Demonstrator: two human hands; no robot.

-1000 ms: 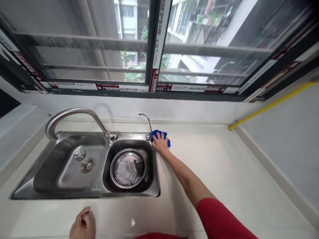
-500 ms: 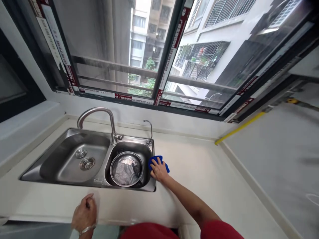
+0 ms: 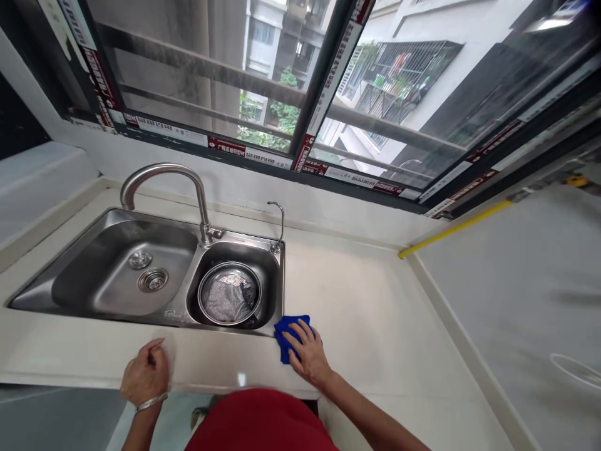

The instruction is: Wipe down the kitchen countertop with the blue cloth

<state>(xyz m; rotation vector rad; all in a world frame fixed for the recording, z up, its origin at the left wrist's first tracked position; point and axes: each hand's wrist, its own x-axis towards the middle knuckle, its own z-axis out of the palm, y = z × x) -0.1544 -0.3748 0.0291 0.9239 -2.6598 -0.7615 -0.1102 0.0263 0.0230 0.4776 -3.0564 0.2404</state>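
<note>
Under my right hand a blue cloth is pressed onto the counter, at the front right corner of the sink. My fingers lie spread over the cloth, and its left edge touches the sink's rim. My left hand, with a bracelet at the wrist, rests by the counter's front edge below the sink. Its fingers are curled in, and nothing shows in them. A round metal basin with water and a crumpled greyish thing in it sits in the right-hand bowl.
A large curved faucet rises behind the sink, and a thin small tap stands at its back right corner. The pale counter runs right to the wall, where a yellow pipe slants. A window spans the back.
My right hand has slid the blue cloth toward me along the sink's right side to its front corner. The view has tilted down. My left hand keeps its curled pose at the counter edge.
</note>
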